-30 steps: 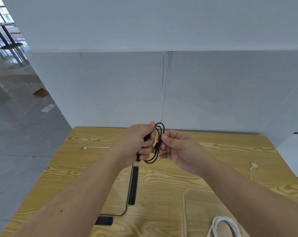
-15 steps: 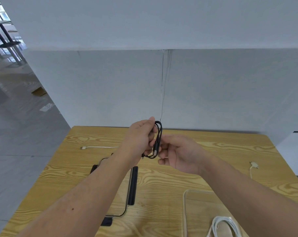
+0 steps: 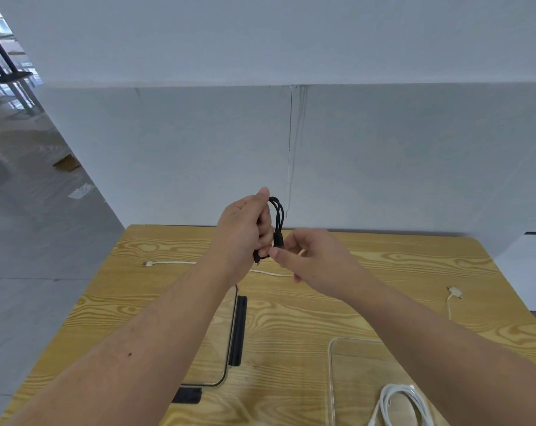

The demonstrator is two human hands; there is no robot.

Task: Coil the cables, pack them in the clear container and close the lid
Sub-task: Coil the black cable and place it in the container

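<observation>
A short black cable [image 3: 278, 215], folded into a narrow loop, is raised above the far half of the wooden table. My left hand [image 3: 241, 232] grips its coils in a fist. My right hand [image 3: 311, 259] pinches the black plug end at the loop's lower part. The clear container [image 3: 333, 379] sits at the near right with a coiled white cable [image 3: 405, 404] inside; my right forearm hides part of it. The clear lid with black clips [image 3: 237, 330] lies flat at the near centre, partly under my left forearm.
A loose white cable [image 3: 168, 263] stretches across the table behind my hands, its plug at the left. Another white cable end [image 3: 454, 295] lies near the right edge. A grey wall stands just behind the wooden table [image 3: 322, 312]. Grey floor drops away left.
The black loop has been squeezed narrower and lifted a little higher. My right hand has slid down from the loop's side to its plug end.
</observation>
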